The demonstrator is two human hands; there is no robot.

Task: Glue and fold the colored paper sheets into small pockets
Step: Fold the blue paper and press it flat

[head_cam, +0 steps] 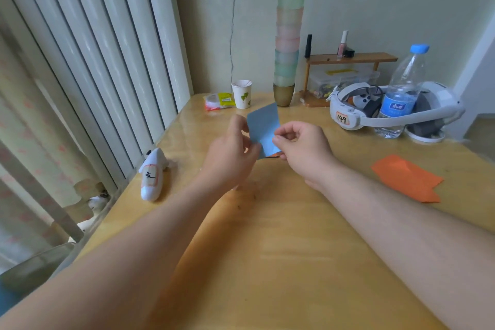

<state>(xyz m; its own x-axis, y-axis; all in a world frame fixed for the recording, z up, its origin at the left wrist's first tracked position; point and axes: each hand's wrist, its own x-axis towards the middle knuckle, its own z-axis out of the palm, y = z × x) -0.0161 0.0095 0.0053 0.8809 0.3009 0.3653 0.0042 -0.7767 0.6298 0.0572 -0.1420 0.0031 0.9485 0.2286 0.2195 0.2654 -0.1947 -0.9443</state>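
A small blue paper sheet [263,125] is held upright above the wooden table [281,236], between both hands. My left hand [230,154] pinches its left edge with thumb and fingers. My right hand [302,150] pinches its lower right edge. A sliver of orange shows just under the blue sheet, behind my right fingers. A folded orange paper piece [407,178] lies flat on the table to the right, apart from both hands. A white glue bottle [152,174] lies on its side near the table's left edge.
At the back stand a paper cup [242,94], a tall stack of tinted cups [288,45], a small wooden shelf [351,57], a white headset [388,110] and a water bottle [403,94]. A tape roll and yellow packet [218,100] lie beside the cup.
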